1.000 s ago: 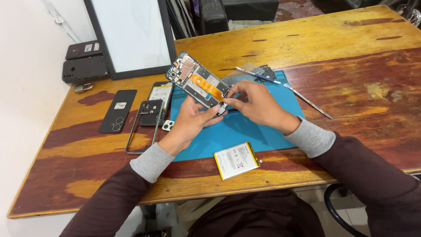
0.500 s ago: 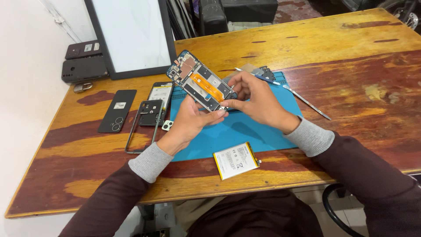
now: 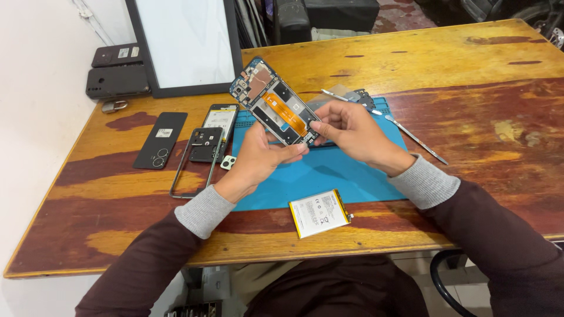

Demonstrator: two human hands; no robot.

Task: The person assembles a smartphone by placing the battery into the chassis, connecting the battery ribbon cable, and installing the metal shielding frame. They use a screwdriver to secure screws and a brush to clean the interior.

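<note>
An opened phone body (image 3: 273, 101) with a blue frame, bare circuit boards and an orange flex cable is held tilted above a blue work mat (image 3: 329, 170). My left hand (image 3: 258, 157) grips its lower end from beneath. My right hand (image 3: 349, 130) pinches the same lower edge from the right side. A white phone battery (image 3: 318, 212) with a yellow edge lies on the mat's front edge, close to me.
Left of the mat lie a black back cover (image 3: 160, 140), a black phone frame (image 3: 194, 167) and a small phone part (image 3: 220, 120). A metal pry tool (image 3: 414, 138) rests at the mat's right. A framed white panel (image 3: 187, 44) and dark phones (image 3: 117, 73) stand at the back left.
Both hands have lifted the phone body slightly off the mat and tilted it more upright. The view has shifted a little; the other items stay put.
</note>
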